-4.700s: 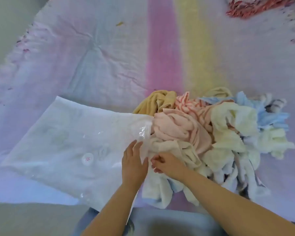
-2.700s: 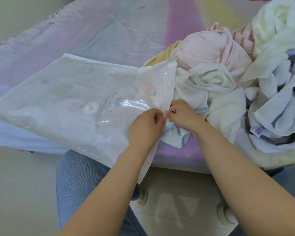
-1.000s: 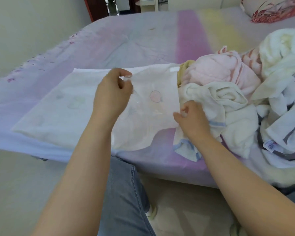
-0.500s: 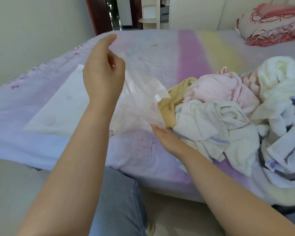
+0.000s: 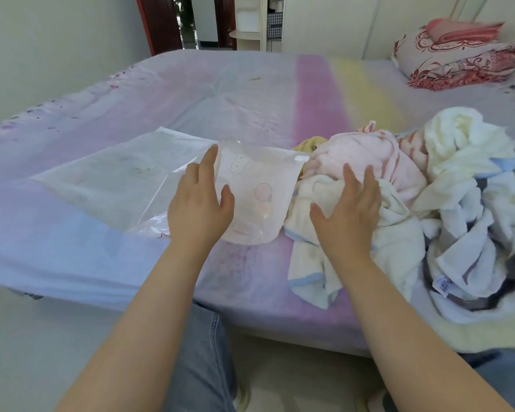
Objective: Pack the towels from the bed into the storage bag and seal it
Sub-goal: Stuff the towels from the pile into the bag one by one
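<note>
A clear plastic storage bag (image 5: pixel 116 176) with faint cartoon prints lies flat on the bed, its mouth end puffed up and turned toward the towels. My left hand (image 5: pixel 201 203) hovers over that mouth end with fingers spread, holding nothing. A heap of towels (image 5: pixel 446 209), cream, pink, yellow, white and blue, sits to the right of the bag. My right hand (image 5: pixel 350 215) is spread above a cream towel (image 5: pixel 312 191) next to a pink towel (image 5: pixel 357 156); whether it touches the towel I cannot tell.
The bed (image 5: pixel 250 93) has a pastel sheet with pink and yellow stripes. A folded red-patterned quilt and pillow (image 5: pixel 458 55) lie at the far right. A doorway and shelves stand beyond the bed. My knees in jeans (image 5: pixel 202 367) are below the bed's near edge.
My left hand has let go of the bag's top layer and come down over its mouth. My right hand has left the bag's edge and moved right over the cream towel.
</note>
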The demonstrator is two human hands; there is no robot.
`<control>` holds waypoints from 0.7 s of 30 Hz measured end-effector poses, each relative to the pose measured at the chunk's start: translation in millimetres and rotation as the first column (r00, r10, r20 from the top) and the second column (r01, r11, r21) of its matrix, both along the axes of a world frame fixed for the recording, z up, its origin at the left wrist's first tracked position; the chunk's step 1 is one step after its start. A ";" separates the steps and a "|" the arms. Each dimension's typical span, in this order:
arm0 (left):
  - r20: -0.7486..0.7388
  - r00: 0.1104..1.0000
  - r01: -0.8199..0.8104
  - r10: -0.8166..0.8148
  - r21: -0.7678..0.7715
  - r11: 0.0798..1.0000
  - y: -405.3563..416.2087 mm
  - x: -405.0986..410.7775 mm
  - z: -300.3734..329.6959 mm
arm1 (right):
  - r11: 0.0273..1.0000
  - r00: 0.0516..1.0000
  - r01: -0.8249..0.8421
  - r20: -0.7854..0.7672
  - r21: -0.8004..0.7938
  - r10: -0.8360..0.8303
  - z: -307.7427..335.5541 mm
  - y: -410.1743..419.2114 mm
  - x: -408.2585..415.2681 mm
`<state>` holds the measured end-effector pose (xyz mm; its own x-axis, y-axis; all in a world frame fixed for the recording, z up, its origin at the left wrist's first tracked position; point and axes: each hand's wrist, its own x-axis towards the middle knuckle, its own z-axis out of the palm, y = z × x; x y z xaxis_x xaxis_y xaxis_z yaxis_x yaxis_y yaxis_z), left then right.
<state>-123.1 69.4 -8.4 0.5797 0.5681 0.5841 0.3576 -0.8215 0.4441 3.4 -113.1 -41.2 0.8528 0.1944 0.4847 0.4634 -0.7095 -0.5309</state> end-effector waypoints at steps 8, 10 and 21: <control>0.063 0.997 -0.043 0.039 0.062 0.997 -14.0 -15.3 -32.5 | 0.993 0.992 -0.113 -0.057 -0.024 0.112 -5.2 -26.6 6.1; 0.173 0.985 -0.037 0.011 0.153 0.988 -23.3 -18.8 -26.0 | 0.918 0.968 -0.250 0.068 0.308 0.241 21.8 -32.4 -10.0; -0.036 0.397 0.609 -0.917 -0.737 0.292 -118.6 4.1 -19.8 | 0.100 0.581 0.104 -0.142 0.990 0.802 65.1 -53.8 -59.6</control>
